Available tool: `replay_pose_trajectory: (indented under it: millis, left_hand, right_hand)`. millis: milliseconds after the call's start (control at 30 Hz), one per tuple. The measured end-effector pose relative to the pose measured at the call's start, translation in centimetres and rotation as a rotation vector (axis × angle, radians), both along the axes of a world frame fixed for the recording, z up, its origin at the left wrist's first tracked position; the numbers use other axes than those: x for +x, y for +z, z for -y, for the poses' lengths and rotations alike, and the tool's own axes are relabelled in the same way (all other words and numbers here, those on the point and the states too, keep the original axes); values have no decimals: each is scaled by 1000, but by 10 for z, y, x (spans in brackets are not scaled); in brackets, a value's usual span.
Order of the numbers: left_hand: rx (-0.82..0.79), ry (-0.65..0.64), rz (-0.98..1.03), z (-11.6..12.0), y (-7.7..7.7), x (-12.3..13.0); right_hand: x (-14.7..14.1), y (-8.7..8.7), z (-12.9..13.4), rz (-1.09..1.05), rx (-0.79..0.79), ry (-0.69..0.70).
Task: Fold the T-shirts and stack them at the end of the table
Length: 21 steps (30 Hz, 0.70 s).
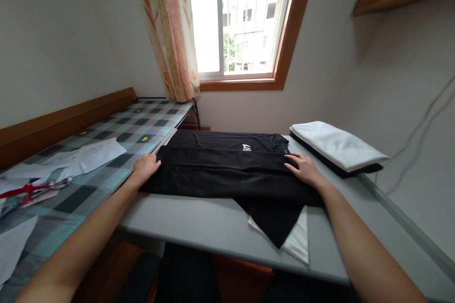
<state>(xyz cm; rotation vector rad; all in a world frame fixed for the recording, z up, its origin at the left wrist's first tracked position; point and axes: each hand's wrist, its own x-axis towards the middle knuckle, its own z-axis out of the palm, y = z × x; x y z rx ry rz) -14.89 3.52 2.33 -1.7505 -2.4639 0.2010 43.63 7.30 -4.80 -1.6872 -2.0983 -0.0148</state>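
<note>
A black T-shirt [213, 173] with a small white print lies across the grey table, its near part folded over into a long band. My left hand [146, 169] is closed on the band's left end, fingertips pressed to the fabric. At the other end, near the collar, my right hand [304, 169] grips the upper edge of the fold between fingers and thumb. One black sleeve [275, 220] hangs out toward me in a point. Beneath that sleeve, a white piece of cloth or paper [300, 241] partly shows.
To the right, folded white cloth [336, 144] rests on folded black cloth [369, 169] on the table [185, 213]. A checkered bed [106, 128] adjoins the left side, with papers [95, 156] and a red-handled object [28, 190] on it. Behind are a curtain [170, 23] and window [245, 23].
</note>
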Motion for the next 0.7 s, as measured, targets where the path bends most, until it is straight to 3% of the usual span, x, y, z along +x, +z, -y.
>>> replay_pose_trajectory:
  millis: [267, 500, 700]
  left_hand:
    - [24, 1, 38, 0, 7, -2]
    - [117, -120, -143, 7, -4, 15]
    - [127, -219, -175, 11, -9, 34]
  right_hand:
    - [0, -1, 0, 16, -3, -9]
    - [0, 0, 1, 39, -37, -14]
    - [0, -1, 0, 49, -48, -22]
